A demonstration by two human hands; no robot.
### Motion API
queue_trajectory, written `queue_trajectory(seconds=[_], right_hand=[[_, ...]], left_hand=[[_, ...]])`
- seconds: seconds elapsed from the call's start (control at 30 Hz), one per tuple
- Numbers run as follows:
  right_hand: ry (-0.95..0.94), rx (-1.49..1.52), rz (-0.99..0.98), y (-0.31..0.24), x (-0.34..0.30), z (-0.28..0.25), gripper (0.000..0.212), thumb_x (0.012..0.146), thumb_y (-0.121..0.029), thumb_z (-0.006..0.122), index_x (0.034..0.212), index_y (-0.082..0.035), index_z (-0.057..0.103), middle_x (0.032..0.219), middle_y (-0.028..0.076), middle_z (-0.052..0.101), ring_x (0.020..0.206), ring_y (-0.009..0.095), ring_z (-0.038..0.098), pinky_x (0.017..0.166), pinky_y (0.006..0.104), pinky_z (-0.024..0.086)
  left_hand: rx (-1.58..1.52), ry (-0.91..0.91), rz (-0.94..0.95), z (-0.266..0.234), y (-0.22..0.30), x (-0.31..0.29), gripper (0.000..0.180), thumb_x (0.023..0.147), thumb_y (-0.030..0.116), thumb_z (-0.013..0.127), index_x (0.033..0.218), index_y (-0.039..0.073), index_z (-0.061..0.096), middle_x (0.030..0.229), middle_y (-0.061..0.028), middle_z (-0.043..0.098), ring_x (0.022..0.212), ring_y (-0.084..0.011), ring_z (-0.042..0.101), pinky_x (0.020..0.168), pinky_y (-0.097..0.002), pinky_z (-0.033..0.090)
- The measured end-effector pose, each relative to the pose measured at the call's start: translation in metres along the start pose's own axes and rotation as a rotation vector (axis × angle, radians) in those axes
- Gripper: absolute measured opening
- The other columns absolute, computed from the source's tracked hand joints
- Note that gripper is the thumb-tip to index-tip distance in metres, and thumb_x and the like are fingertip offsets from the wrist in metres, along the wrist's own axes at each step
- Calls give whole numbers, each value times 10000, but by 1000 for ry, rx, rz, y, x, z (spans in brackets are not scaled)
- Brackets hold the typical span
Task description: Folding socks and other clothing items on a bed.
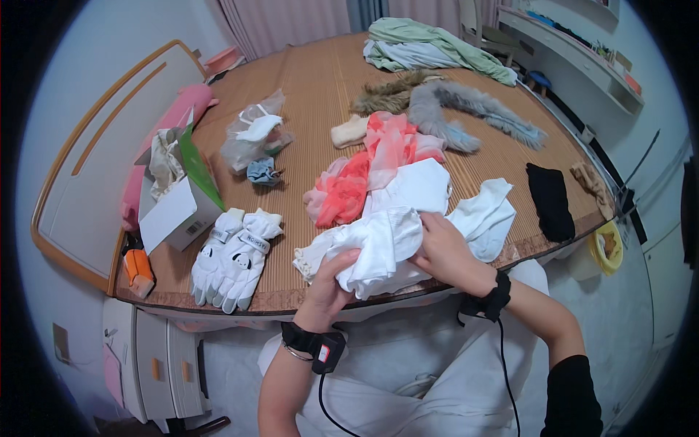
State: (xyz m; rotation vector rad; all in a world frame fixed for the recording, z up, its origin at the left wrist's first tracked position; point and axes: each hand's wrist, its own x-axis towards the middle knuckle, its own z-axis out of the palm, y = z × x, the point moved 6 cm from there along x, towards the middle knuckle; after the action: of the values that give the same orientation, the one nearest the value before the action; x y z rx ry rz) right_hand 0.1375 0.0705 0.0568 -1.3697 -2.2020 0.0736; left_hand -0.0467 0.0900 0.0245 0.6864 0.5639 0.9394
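At the bed's near edge, a bunched white ribbed cloth (378,244) is between my two hands; its folds hide whether it is one piece or more. My left hand (331,280) is closed on its left side, thumb on top. From the right, my right hand (448,251) grips the other side, its fingertips hidden in the folds. A white sock (484,218) lies flat just right of that hand. Behind the bundle are another folded white cloth (415,189) and a coral-and-pink sheer scarf (342,189). Some cream frilled fabric (307,264) shows by my left hand.
White padded gloves (237,258) and an open box with cloth inside (178,218) lie left on the bamboo mat (306,95). Further back are a clear plastic bag (244,146) and furry scarves (437,102). Right are a black cloth (550,202) and a bin (593,255).
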Motion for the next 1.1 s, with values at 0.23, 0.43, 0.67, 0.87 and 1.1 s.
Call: queue_trajectory(seconds=[0.23,0.43,0.67,0.87,1.1], right_hand=[[-348,23,381,10,-18,4,470,797,-267,647,1132,-8,444,724,145,588,676,335,581,625,405,473],[-174,336,374,16,-15,-8,472,788,-172,625,1181,-45,396,660,112,555,614,297,581,570,395,445],[29,510,346,-11,3,-14,425,741,-58,630,1104,-30,411,714,67,473,667,213,530,614,321,429],[-13,510,184,-34,6,23,266,810,-97,605,1032,-6,489,841,130,512,764,279,551,694,363,445],[-43,111,-144,-37,-5,35,340,906,-220,489,1132,32,511,1192,192,481,1129,341,440,953,410,356]], left_hand=[[2,60,-28,-9,-3,5,365,856,162,542,1167,-27,518,1083,-113,613,968,-208,609,858,-344,483],[-87,57,-56,-13,0,-1,391,842,126,578,1198,-13,493,1121,-97,587,1013,-190,582,868,-324,467],[-158,28,-8,-12,0,-6,494,865,207,451,1315,13,379,1279,-156,494,1162,-301,506,990,-542,396],[-176,-10,39,-9,8,-10,512,859,237,457,1328,48,379,1309,-141,472,1196,-297,475,1009,-542,373],[-187,15,24,-19,3,-11,507,858,234,463,1326,54,386,1300,-144,479,1185,-299,484,1015,-528,370]])
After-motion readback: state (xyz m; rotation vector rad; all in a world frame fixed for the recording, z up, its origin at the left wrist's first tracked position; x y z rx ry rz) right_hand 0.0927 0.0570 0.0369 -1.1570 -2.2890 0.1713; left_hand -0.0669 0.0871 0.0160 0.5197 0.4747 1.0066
